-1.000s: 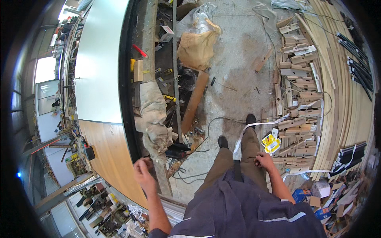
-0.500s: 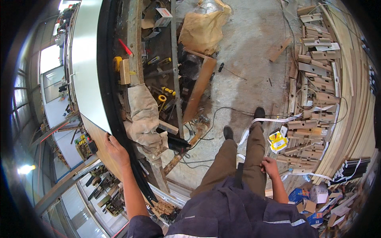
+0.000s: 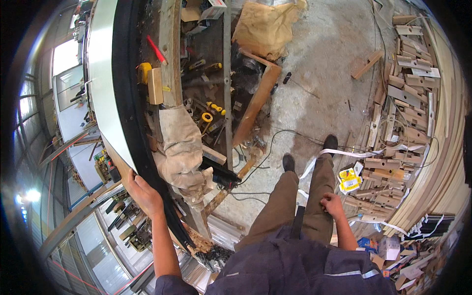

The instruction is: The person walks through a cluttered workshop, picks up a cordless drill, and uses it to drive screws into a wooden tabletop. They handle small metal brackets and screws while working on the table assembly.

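Observation:
At the near end of a long white panel (image 3: 101, 73), my left hand (image 3: 144, 194) is closed on the edge, its fingertips at the corner. A brown wood-coloured surface (image 3: 117, 160) shows as a narrow strip beside these fingers. Along the panel's right side runs a black rubbery strip (image 3: 127, 93), passing just right of my left wrist. My right hand (image 3: 333, 204) hangs in front of my thigh with its fingers curled; nothing shows in it.
A workbench frame (image 3: 171, 49) holds a wooden block (image 3: 155, 86), a red tool (image 3: 156, 49), a yellow tape measure (image 3: 144, 73) and a draped cloth (image 3: 181, 142). Cables (image 3: 275, 135) cross the floor. Stacked notched wood blocks (image 3: 408, 103) and a white strap (image 3: 354, 154) lie to the right.
The view has shifted a little, so the bench and floor appear displaced. Less of the brown surface shows beside my left hand. Both hands keep nearly the same pose.

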### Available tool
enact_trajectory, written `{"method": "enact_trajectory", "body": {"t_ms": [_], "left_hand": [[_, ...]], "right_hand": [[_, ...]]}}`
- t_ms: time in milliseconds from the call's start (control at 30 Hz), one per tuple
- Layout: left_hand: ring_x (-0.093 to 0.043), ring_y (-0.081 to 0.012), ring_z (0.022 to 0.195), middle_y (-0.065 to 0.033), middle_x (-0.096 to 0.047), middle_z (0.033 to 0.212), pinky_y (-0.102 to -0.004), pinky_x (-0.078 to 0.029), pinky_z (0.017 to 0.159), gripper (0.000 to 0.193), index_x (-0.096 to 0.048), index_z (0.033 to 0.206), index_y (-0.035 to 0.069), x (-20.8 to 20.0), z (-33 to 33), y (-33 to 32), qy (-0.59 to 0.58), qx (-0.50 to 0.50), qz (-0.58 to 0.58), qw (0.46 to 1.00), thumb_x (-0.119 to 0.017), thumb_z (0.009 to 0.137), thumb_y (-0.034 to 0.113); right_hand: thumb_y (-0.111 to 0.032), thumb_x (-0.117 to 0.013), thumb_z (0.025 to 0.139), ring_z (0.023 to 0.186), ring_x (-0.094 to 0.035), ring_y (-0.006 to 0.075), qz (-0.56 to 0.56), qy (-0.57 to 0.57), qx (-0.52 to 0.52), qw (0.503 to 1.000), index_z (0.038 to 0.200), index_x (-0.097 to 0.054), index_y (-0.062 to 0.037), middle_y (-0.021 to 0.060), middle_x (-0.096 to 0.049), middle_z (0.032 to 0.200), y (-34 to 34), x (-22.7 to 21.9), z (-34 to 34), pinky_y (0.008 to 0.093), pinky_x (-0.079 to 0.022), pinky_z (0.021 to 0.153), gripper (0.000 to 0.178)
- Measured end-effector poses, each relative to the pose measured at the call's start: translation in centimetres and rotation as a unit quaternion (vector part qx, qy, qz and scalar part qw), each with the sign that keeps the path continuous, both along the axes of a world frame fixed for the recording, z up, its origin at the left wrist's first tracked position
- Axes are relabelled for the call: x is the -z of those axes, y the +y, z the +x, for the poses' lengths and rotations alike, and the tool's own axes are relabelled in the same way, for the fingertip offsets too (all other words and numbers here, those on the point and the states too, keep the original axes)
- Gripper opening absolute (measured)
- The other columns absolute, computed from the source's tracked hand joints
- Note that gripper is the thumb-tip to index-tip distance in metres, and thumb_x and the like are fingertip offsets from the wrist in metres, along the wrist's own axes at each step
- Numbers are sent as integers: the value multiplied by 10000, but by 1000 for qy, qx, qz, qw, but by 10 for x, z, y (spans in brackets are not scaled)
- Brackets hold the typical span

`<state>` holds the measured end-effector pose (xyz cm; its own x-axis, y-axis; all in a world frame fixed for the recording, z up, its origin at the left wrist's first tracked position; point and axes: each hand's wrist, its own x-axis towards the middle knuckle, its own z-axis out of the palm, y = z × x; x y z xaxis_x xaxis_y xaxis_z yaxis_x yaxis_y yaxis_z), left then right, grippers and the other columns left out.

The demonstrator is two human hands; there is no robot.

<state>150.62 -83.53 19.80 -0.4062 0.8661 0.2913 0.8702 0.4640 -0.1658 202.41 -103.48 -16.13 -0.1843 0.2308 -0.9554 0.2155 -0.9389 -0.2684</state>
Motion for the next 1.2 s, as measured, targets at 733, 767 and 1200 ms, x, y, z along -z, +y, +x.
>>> {"method": "enact_trajectory", "body": {"t_ms": [733,767,1200], "left_hand": [[-520,-423,1257,-252,-572,1350,-481,-389,1084,417,-526,1366,-58,-1,-15,-12,3,16,9,1000,-440,1092,244],[-523,-423,1250,-251,-575,1342,-481,-391,1079,414,-528,1361,-59,0,-15,-14,4,22,6,1000,-441,1091,243],[-524,-426,1229,-244,-586,1316,-497,-398,1063,397,-541,1330,-56,-12,-22,-19,-31,58,44,997,-510,1065,238]], "right_hand": [[-86,-790,695,735,-708,212,105,8,-150,983,993,-722,97,125,-729,776,4,-5,1,353,-565,721,356],[-86,-781,712,737,-713,208,118,-2,-157,981,989,-718,103,124,-734,784,0,-9,4,353,-568,716,342],[-256,-689,844,891,-739,301,163,-74,-93,979,1075,-750,15,192,-756,947,-46,-33,-39,386,-570,830,361]]}}
